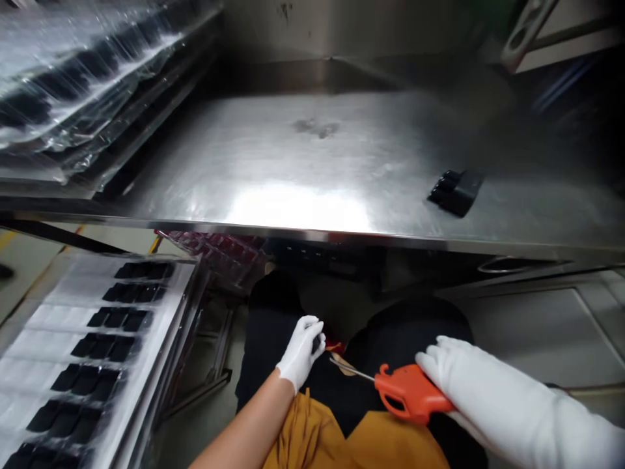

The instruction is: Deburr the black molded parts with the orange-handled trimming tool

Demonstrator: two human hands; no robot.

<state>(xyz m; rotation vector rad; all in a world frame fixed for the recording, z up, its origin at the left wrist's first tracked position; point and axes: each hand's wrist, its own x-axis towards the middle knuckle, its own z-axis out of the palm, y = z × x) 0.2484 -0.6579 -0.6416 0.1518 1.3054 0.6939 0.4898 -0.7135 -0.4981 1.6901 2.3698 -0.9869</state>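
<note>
Your right grip point(443, 370) clasps the orange gun point(414, 393) over your lap point(273, 322) | your left grip point(300, 352) curls round a dark piece point(317, 342) near the nozzle point(355, 370) | a black part point(458, 193) lies on the desk point(312, 166)

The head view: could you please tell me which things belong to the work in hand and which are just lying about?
Likely in use:
orange air gun, in the right hand
small dark piece, in the left hand
possibly the lower tray stack, bearing black parts

Apparently lying about:
black piece, on the metal bench
upper tray stack, left
red plastic, under the bench
</note>
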